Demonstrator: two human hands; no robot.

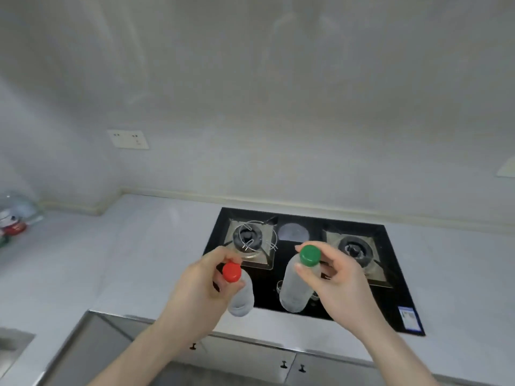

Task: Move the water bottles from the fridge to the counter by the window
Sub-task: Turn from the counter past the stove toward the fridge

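While the person stands facing the pale wall, both arms are stretched out over the front edge of the tabletop (156,246), each with a clear plastic bottle held up off the surface. The left hand (200,285) has its fingers curled round the neck of the red-capped bottle (240,298), gripping it just under the red cap (231,271); the bottle's body hangs below the hand, tilted a little, over the tabletop's front strip just left of the black gas hob (390,310). The right hand (338,280) pinches the green-capped bottle (295,291) near its top, thumb on the near side and fingers behind the green cap (310,255); that bottle hangs above the hob's front part, between the two burners. The two bottles are near each other but do not touch.

Set into the tabletop, the hob has a left burner (248,238) with thin wire supports around it and a right burner (355,249), and a small sticker (407,317) at its front right corner. Grey cabinet doors (250,355) with small dark handles show below the tabletop edge. A white wall socket (128,139) sits on the wall to the left, and far left on the tabletop lies a clear plastic bag (19,215) with something red and white inside, too blurred to make out. The corner of a metal sink (11,344) shows at the lower left.
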